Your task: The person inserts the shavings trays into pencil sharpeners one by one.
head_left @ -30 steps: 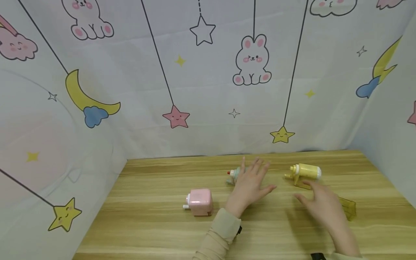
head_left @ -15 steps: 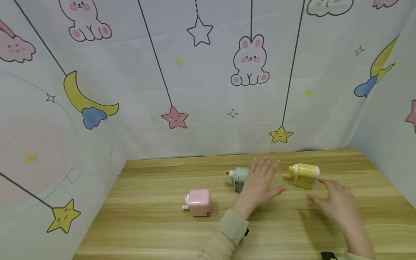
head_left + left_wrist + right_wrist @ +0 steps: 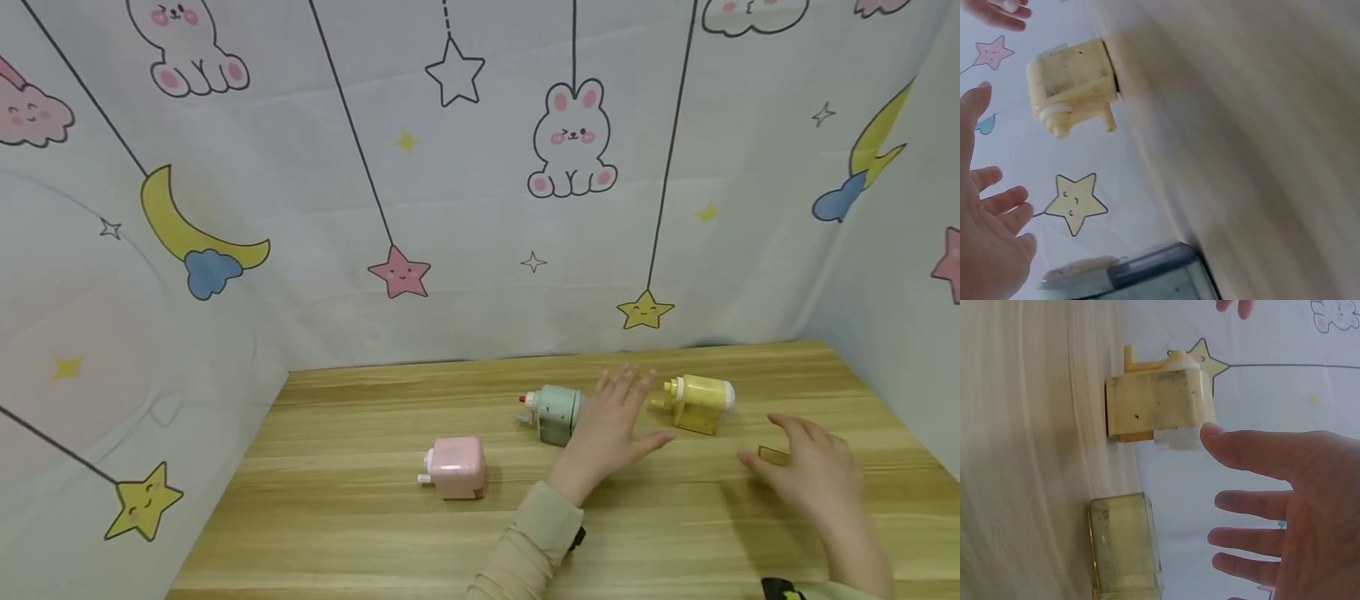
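Observation:
My left hand [image 3: 609, 429] hovers with fingers spread just right of a green crank pencil sharpener [image 3: 557, 412], overlapping its right side. Beyond that hand stands a yellow crank pencil sharpener [image 3: 699, 404], also seen in the left wrist view with its crank side showing. My right hand [image 3: 813, 475] is held in the air, thumb and fingers apart, nothing between them. Behind it lies a clear yellow shavings drawer [image 3: 1125, 547], mostly hidden by the hand in the head view. The right wrist view shows the drawer lying apart from the fingers, beside the yellow sharpener.
A pink crank pencil sharpener [image 3: 458, 468] stands nearer the front, left of the green one. All rest on a wood-grain table [image 3: 352, 533]. A white cloth printed with rabbits and stars [image 3: 450, 208] hangs behind and along both sides.
Both hands have drifted to the right. The green sharpener is more exposed beside the left hand, and the right hand has moved away from the yellow sharpener. The sharpeners keep their places.

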Demonstrator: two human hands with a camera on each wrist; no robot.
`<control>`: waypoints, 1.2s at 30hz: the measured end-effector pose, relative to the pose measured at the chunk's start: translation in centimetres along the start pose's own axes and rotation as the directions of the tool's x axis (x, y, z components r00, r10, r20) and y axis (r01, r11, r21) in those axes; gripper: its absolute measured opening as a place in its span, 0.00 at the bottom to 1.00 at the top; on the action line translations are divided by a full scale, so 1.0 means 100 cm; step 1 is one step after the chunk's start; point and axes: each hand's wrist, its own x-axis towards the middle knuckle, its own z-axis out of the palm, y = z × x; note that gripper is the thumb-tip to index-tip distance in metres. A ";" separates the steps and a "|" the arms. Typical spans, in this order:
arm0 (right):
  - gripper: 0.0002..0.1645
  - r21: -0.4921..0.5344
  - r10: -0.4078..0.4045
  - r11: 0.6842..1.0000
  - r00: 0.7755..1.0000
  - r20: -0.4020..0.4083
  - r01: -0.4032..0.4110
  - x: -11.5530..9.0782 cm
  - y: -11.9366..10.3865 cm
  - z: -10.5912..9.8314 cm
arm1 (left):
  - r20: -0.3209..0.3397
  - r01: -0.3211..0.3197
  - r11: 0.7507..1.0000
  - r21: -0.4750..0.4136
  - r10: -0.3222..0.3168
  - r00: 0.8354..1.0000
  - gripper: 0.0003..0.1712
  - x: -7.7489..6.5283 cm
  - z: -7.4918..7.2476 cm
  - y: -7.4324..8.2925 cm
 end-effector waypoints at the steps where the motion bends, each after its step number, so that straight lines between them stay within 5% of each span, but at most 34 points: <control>1: 0.47 0.003 0.007 1.000 1.000 0.003 -0.007 0.000 0.002 0.000 | 0.000 -0.005 1.000 -0.025 0.005 1.000 0.49 0.001 0.000 0.001; 6: 0.49 0.016 0.045 0.999 0.998 0.037 -0.046 -0.001 0.010 -0.001 | 0.022 -0.005 0.993 -0.120 0.007 1.000 0.49 0.004 -0.003 0.006; 16: 0.53 0.029 0.059 0.998 0.995 0.082 -0.061 -0.003 0.020 0.000 | 0.094 0.048 0.987 -0.156 -0.033 0.995 0.51 0.013 0.001 0.013; 36: 0.57 0.095 -0.006 0.995 0.990 0.143 -0.008 -0.003 0.030 0.005 | 0.059 0.084 0.976 -0.201 -0.073 0.996 0.51 0.029 0.024 0.017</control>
